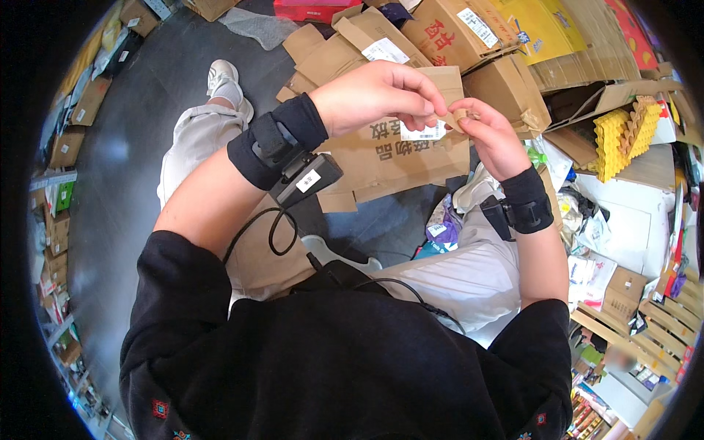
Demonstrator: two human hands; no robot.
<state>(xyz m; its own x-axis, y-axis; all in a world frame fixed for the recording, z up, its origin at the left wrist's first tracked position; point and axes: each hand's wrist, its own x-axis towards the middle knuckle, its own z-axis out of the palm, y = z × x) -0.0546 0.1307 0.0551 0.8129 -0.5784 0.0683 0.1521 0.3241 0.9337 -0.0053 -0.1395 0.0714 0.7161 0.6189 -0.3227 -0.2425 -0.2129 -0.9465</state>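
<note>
Above the flattened cardboard box [411, 165], my two hands come close together. Between the fingertips of my right hand [493, 138] is a small curled strip of brown tape [460, 117]. My left hand [378, 99] reaches over from the left with thumb and forefinger pinched at the strip's near side; what exactly lies between those fingertips is partly hidden. Dark printed characters and a white label [425, 133] show on the cardboard, the label partly behind my left fingers.
More cartons [458, 33] are piled at the far side, with a yellow package [546, 29] among them. Yellow egg-crate foam [616, 139] lies at right. A purple bag [442, 224] rests by my right leg. Shelves with boxes [62, 147] line the left edge.
</note>
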